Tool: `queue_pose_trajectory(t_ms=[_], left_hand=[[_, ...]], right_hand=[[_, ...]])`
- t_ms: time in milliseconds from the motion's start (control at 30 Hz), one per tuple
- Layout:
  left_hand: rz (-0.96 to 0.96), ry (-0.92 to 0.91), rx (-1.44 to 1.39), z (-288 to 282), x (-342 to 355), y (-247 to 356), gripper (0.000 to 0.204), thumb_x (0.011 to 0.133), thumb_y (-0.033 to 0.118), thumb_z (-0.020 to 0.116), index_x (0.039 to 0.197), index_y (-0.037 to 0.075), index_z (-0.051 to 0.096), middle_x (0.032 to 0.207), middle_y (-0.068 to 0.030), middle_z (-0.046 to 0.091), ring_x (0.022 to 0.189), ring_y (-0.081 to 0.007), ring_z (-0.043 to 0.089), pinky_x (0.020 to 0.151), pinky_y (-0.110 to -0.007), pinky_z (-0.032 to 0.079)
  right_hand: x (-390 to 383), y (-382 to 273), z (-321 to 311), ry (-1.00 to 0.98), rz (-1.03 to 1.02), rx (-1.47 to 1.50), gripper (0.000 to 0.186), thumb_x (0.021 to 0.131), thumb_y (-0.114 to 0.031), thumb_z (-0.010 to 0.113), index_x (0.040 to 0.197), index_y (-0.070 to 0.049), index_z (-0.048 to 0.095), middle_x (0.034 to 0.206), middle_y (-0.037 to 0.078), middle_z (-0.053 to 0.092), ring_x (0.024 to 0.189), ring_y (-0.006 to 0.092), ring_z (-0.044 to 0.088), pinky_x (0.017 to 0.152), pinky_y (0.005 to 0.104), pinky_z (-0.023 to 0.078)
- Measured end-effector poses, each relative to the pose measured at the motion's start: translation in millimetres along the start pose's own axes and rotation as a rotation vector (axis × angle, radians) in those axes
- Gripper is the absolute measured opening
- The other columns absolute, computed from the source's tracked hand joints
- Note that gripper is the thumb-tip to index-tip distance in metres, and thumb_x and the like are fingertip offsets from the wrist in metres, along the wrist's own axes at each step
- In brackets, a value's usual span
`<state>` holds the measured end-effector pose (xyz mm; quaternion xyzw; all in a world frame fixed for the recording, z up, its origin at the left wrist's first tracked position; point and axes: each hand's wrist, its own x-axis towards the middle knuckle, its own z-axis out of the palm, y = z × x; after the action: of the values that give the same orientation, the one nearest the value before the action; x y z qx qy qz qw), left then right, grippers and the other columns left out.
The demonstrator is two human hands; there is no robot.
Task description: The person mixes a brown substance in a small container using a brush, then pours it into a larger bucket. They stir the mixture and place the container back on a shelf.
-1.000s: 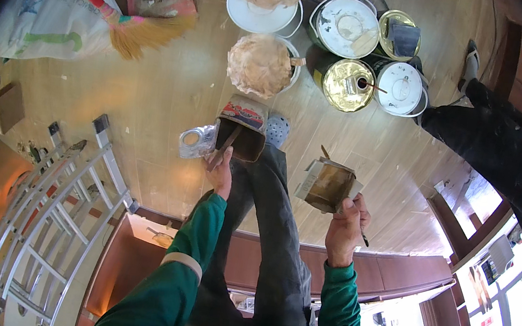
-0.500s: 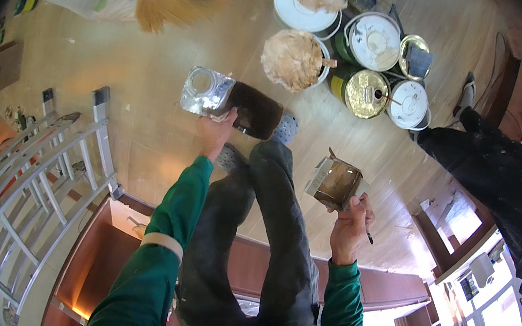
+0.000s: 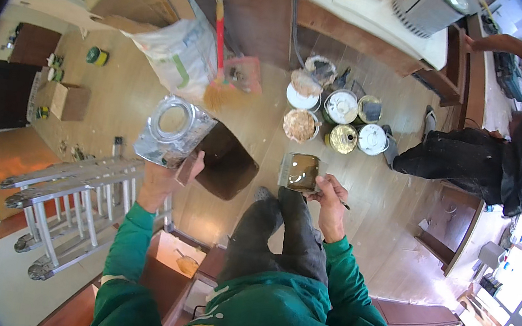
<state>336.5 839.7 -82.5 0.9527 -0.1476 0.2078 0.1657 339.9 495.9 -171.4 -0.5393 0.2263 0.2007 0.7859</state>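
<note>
My left hand [image 3: 161, 183] grips the edge of a boxy metal can [image 3: 228, 162], held up at the left. Its silvery end has a round opening with a rim. One side of the can is cut away, baring a dark brown interior. In my right hand [image 3: 330, 205] is a small square-sided container [image 3: 303, 172] with shiny brown liquid in it. The thumb is on its near right corner, and a thin dark stick end [image 3: 345, 206] pokes out beside the fingers. The two vessels are apart.
Paint buckets [image 3: 341, 106] and tins stand on the wood floor ahead. A broom [image 3: 218, 42] leans by a white sack [image 3: 169, 55]. An aluminium ladder [image 3: 82, 195] is at left. A person in dark clothes [image 3: 473, 155] stands at right, reaching toward a worktop [image 3: 373, 13].
My left hand has lifted the metal can from near the floor, bringing it closer and leftward. The small container has shifted left in view. My view has tilted up, showing more of the room.
</note>
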Motion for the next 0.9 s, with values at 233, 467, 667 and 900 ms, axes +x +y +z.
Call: queue_pose_trajectory(t_ms=[233,467,667,900], left_hand=[[-0.151,0.070,-0.196,-148.0,78.7,25.8,0.026,0.070,0.011,0.082,0.094,0.008,0.072,0.088,-0.0060,0.071,0.077,-0.0238,0.068,0.072,-0.036,0.054],[0.113,0.120,0.049,-222.2,109.0,41.0,0.027,0.070,0.011,0.082,0.095,0.007,0.071,0.088,-0.0058,0.071,0.079,-0.0233,0.068,0.073,-0.036,0.054],[0.195,0.093,0.104,-240.9,121.3,54.2,0.026,0.071,0.012,0.081,0.094,0.008,0.071,0.088,-0.0062,0.071,0.079,-0.0256,0.067,0.073,-0.037,0.053],[0.222,-0.015,0.177,-251.0,142.3,93.7,0.019,0.074,0.015,0.078,0.092,0.011,0.072,0.089,-0.0071,0.072,0.077,-0.0267,0.068,0.072,-0.037,0.053]], right_hand=[[-40.5,-54.3,60.9,-0.172,0.023,0.040,0.023,0.090,-0.023,0.067,0.097,-0.002,0.062,0.083,0.004,0.063,0.064,0.0178,0.067,0.059,0.0261,0.050],[-81.1,-101.9,102.9,-0.297,-0.049,0.064,0.019,0.093,-0.024,0.065,0.088,-0.006,0.060,0.078,0.002,0.061,0.065,0.0161,0.067,0.059,0.0263,0.049],[-94.0,-127.3,111.1,-0.318,-0.084,0.028,0.019,0.093,-0.024,0.065,0.086,-0.007,0.060,0.078,0.002,0.063,0.064,0.0146,0.067,0.058,0.0260,0.049],[-93.4,-135.8,113.6,-0.293,-0.079,0.013,0.019,0.094,-0.024,0.064,0.086,-0.007,0.062,0.080,0.003,0.063,0.064,0.0141,0.067,0.057,0.0254,0.049]])
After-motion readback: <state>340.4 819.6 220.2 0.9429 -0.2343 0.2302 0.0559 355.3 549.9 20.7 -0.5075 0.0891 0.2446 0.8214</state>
